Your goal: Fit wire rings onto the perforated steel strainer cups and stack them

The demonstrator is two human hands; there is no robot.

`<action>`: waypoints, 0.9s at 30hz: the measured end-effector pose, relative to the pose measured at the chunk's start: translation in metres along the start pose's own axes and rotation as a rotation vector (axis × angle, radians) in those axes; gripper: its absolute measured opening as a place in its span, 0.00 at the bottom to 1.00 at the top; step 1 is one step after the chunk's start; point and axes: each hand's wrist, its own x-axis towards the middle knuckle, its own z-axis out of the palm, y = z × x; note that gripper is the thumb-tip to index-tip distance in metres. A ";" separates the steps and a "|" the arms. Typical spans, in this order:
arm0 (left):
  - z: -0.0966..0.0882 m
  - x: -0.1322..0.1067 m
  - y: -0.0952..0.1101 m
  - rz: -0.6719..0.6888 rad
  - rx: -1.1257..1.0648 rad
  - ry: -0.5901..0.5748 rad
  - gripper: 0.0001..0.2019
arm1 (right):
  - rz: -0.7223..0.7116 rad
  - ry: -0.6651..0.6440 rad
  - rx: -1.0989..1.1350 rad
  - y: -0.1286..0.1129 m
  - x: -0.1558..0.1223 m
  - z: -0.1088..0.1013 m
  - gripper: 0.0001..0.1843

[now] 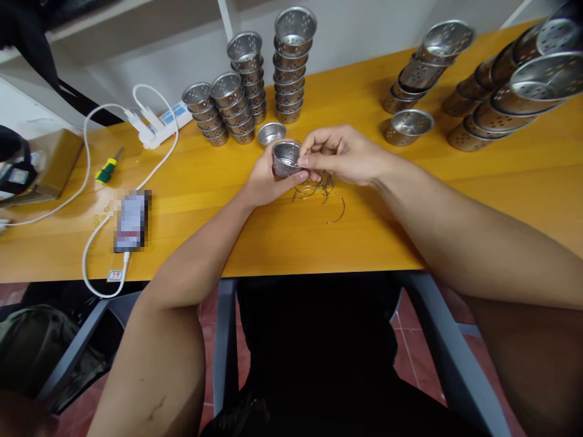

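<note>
My left hand (266, 176) is wrapped round a small perforated metal cup (286, 152), its open mouth tilted toward me. At the cup's near right rim, my right hand (341, 152) is closed in a pinch of thumb and forefinger. Between those fingertips is what looks like a thin wire lying along the rim, though most of it is hidden. Just below the hands, several curved thin wires (312, 191) lie in a loose tangle on the table, with one separate arc (342, 209) nearer me. Directly behind the held cup sits another metal cup (272, 132).
Stacks of perforated cups (291, 67) stand at the back, and more stacks (492, 121) lean at the right beside a single cup (409, 127). Leftward are a power strip (166, 124) with white cables, a screwdriver (107, 170), a phone (132, 220) and a cardboard box (61, 161).
</note>
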 end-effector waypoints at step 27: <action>-0.007 0.002 -0.013 0.032 0.232 0.139 0.50 | -0.183 0.279 -0.583 0.010 -0.008 0.002 0.46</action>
